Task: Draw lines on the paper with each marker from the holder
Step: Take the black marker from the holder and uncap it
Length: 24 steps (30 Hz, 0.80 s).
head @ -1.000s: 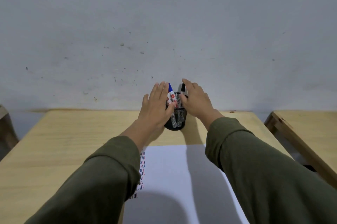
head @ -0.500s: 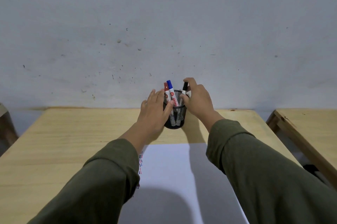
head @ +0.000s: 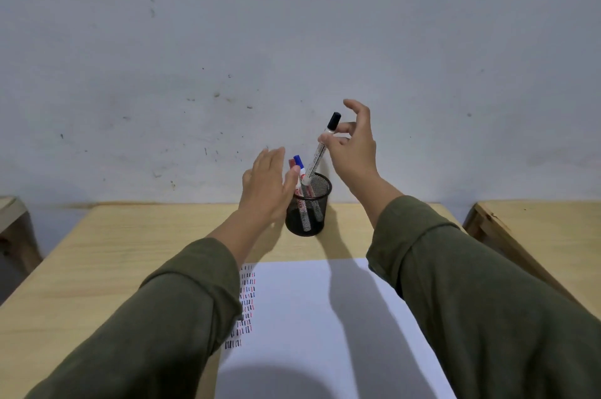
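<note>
A black mesh holder (head: 308,213) stands at the far edge of the wooden table (head: 130,252). A red-capped marker (head: 293,164) and a blue-capped marker (head: 299,165) stand in it. My right hand (head: 353,145) pinches a black-capped white marker (head: 320,151) near its top, lifted and tilted, its lower end still inside the holder's rim. My left hand (head: 268,184) rests flat against the holder's left side, fingers spread. White paper (head: 318,317) lies in front of me, with short black, blue and red strokes (head: 245,307) along its left edge.
A grey, speckled wall (head: 292,41) rises right behind the table. Another wooden table (head: 536,229) stands to the right across a narrow gap, and a piece of furniture (head: 13,223) shows at the far left.
My right hand has risen, pulling the black-capped marker most of the way out of the holder. My left hand stays against the holder.
</note>
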Tool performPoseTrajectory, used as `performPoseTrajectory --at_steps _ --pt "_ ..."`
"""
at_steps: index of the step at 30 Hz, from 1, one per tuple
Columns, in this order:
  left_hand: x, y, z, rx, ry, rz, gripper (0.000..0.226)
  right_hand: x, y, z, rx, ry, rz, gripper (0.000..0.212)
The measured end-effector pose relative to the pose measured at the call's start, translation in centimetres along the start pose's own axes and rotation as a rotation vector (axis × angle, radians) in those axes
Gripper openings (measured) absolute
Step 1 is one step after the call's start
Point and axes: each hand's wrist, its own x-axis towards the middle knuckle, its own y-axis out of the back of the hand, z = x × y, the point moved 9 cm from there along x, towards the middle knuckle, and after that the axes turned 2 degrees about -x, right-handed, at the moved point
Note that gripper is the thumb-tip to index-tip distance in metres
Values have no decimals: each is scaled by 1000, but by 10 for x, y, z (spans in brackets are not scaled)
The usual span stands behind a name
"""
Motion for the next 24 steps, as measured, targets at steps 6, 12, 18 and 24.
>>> performPoseTrajectory --at_steps 6,12,18,24 --pt "-10 71 39 -379 -43 226 39 -36 -6 -26 36 44 -137 51" --pt "-49 81 49 -509 -13 88 21 -85 -7 -29 -18 29 -244 49" --pt "-92 88 35 -636 96 194 8 -124 0 -52 -282 166 -182 41" --pt "-120 98 9 -885 279 391 8 -157 7 -43 -103 -37 -29 39"
